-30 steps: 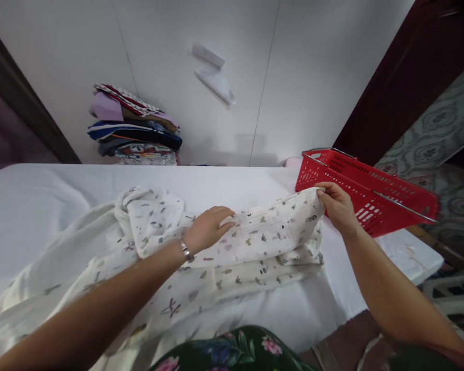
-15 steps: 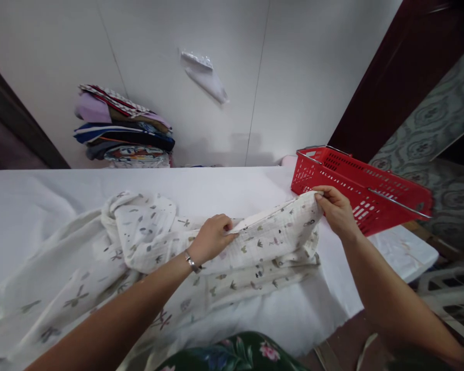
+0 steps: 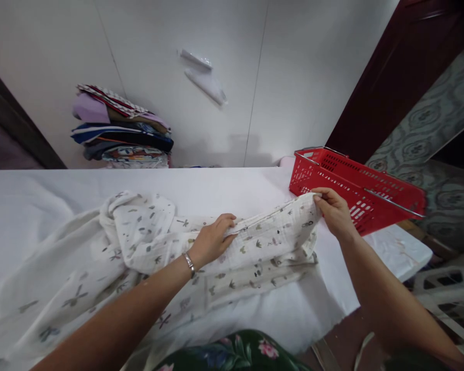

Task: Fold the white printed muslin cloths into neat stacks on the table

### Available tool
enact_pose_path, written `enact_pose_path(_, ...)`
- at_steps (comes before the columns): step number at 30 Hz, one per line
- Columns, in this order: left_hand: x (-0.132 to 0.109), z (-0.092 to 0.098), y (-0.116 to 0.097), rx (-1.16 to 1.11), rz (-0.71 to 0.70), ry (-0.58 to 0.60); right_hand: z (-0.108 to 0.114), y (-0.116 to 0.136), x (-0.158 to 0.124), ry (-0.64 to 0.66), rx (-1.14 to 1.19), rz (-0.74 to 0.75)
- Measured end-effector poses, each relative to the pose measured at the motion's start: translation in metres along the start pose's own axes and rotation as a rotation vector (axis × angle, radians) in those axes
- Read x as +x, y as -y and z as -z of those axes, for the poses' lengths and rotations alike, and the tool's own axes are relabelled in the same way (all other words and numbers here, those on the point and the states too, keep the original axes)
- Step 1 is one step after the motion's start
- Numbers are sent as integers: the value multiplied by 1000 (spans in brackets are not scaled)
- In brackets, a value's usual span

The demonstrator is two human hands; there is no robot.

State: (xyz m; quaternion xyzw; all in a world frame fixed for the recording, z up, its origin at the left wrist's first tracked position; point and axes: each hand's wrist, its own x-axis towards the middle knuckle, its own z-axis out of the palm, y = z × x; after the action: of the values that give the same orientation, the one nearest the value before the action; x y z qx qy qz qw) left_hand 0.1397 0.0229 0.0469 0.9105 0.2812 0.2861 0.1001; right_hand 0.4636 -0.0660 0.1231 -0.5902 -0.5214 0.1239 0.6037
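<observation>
A thin white cloth (image 3: 263, 242) printed with small trees and animals lies along the table, bunched into loose folds at its left. My right hand (image 3: 334, 208) pinches its far right corner between thumb and fingers and lifts it a little. Around the upper folded edge, near the middle, my left hand (image 3: 214, 237) is closed with the thumb below and fingers above. Between the two hands the edge runs taut, its layers lying close together. A metal watch or bracelet (image 3: 189, 264) circles my left wrist.
Just behind my right hand stands a red plastic basket (image 3: 355, 180) with wire handles. A stack of folded clothes (image 3: 127, 129) rises beyond the far left side of the white-covered table (image 3: 216, 185). A white plastic chair (image 3: 444, 299) is at the lower right.
The layers of the folded edge between my hands have come closer together. My left hand's fingers have straightened slightly over the cloth. My right hand keeps its pinch on the corner.
</observation>
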Motion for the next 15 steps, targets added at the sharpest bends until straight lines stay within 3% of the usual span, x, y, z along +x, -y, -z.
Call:
enact_pose_path(7,-4,-2,0,113,-104,37,-3,1,0,-2,-5,7)
enact_pose_path(15,1,1,-4,18,77,147,-4,5,-3,23,19,3)
